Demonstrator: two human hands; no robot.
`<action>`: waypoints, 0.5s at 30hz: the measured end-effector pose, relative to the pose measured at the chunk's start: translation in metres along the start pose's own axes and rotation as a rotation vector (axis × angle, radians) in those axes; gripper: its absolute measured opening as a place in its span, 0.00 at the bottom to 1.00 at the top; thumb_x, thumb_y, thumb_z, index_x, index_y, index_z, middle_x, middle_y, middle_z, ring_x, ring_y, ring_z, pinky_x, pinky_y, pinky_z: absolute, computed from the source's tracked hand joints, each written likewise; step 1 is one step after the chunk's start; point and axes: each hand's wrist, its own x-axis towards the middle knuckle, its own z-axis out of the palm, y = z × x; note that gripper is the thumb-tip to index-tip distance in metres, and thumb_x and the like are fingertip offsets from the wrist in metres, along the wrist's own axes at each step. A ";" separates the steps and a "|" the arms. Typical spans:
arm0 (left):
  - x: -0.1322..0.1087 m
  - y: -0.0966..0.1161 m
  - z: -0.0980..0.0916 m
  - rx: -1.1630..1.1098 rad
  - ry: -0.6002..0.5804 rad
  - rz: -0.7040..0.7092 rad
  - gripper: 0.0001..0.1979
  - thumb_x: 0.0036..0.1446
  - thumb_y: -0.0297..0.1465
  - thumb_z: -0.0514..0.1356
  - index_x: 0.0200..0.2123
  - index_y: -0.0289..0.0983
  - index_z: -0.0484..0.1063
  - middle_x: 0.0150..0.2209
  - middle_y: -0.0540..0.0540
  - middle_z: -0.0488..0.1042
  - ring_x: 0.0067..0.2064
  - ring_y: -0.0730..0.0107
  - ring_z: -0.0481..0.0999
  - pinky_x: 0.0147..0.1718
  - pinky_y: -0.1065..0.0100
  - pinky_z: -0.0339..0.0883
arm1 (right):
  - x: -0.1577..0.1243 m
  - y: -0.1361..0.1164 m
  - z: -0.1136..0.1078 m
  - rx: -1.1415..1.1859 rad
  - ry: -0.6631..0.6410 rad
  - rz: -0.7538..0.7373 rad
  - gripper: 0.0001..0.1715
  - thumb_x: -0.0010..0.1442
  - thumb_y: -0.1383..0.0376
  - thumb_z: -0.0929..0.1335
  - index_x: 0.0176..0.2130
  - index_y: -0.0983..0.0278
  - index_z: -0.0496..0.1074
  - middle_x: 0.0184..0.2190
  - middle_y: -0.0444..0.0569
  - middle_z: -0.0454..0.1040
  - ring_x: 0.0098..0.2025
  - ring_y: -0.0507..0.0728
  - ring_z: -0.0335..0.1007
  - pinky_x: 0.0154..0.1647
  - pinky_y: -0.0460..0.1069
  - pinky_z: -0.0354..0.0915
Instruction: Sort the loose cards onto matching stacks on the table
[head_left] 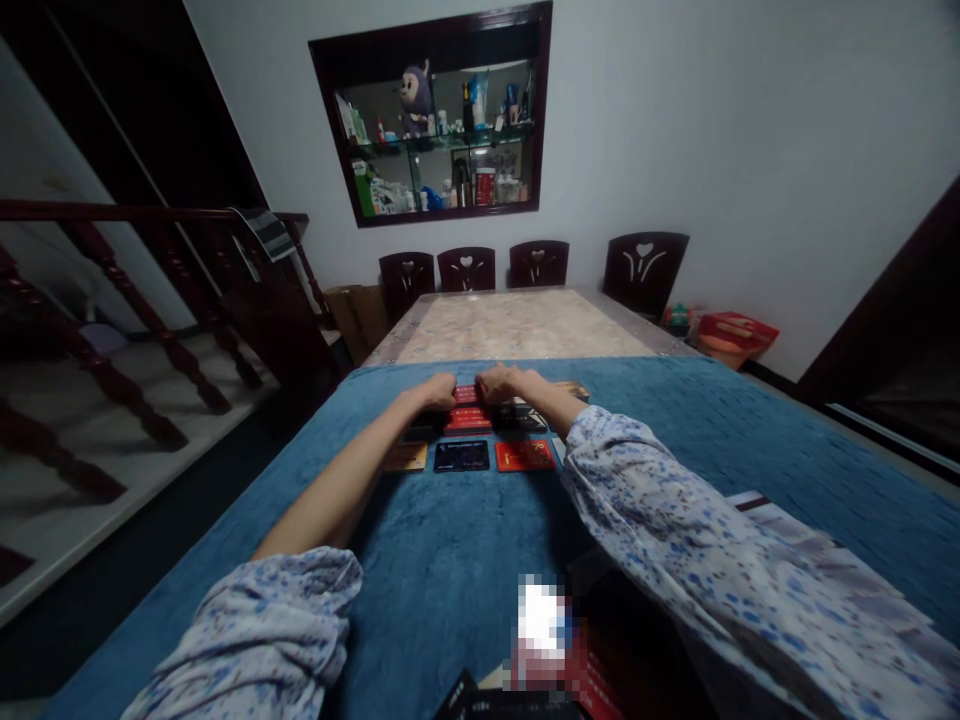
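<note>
My left hand [441, 390] is closed at the left edge of a small stack of red cards [466, 394] in the back row. At its right edge my right hand [498, 383] is curled, with its fingertips partly hidden. Both hands seem to grip the stack from its two sides. Just in front lies another stack of red cards [468, 421], beside a dark stack [523, 419] partly under my right wrist. Nearer to me lie a gold card [406, 458], a dark blue card [461, 456] and a red-orange card [525, 456] in a row.
A blue cloth [442, 560] covers the near part of the table. Whitish cards or packets [817, 550] lie beyond my right sleeve. Dark and red cards [517, 705] are at the bottom edge, partly pixelated. Chairs [466, 270] line the far side.
</note>
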 end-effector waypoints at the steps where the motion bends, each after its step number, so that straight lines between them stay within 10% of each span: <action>1: 0.000 0.000 0.000 0.000 -0.003 -0.002 0.10 0.46 0.24 0.60 0.34 0.34 0.76 0.34 0.45 0.79 0.37 0.66 0.78 0.34 0.74 0.69 | 0.001 -0.001 0.000 -0.013 -0.017 0.009 0.18 0.52 0.67 0.71 0.44 0.65 0.78 0.47 0.59 0.79 0.53 0.68 0.72 0.51 0.58 0.69; 15: 0.002 0.002 -0.005 0.001 -0.042 -0.004 0.11 0.45 0.25 0.61 0.35 0.36 0.76 0.37 0.45 0.79 0.40 0.63 0.77 0.35 0.72 0.70 | 0.014 -0.001 0.004 -0.073 -0.102 0.085 0.23 0.52 0.66 0.69 0.50 0.64 0.77 0.47 0.58 0.79 0.49 0.64 0.75 0.44 0.52 0.72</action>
